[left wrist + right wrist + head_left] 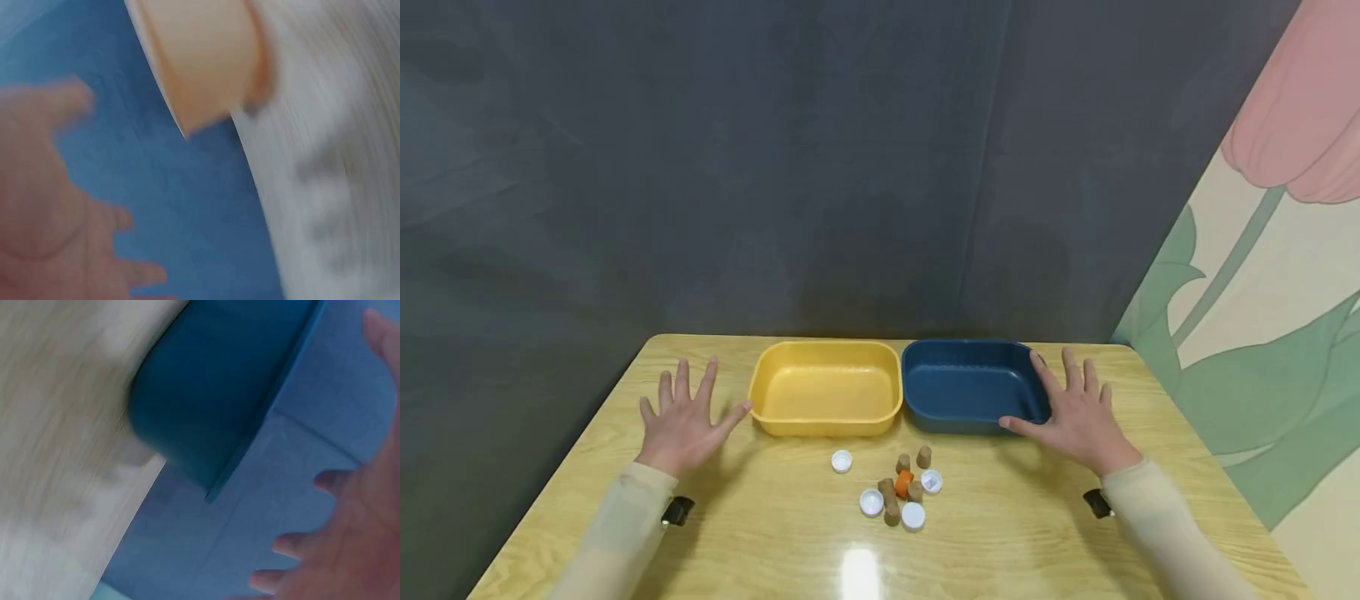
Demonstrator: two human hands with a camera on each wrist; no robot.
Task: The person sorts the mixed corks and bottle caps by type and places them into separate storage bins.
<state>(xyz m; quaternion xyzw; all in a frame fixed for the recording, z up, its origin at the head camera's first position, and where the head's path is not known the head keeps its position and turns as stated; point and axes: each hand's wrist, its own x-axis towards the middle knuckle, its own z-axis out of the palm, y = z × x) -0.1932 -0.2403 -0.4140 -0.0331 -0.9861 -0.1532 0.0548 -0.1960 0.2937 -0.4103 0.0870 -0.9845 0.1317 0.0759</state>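
My left hand [681, 429] hovers with fingers spread at the left side of the yellow tray [826, 427], its thumb tip overlapping the rim in the head view. On the other side, my right hand [1082, 421] is spread beside the dark blue tray [977, 422], thumb and index finger overlapping its right edge in that view. Neither hand holds anything. In front of the trays lie several brown cork stoppers [924, 457], several white bottle caps [842, 461] and a small orange piece [903, 483]. Both wrist views show the outstretched fingers and one tray each.
The two trays stand side by side near the back edge of a light wooden table [775, 533]. A dark cloth [820, 167] hangs behind it. To the right is a wall [1262, 333] painted with a pink tulip and green leaves.
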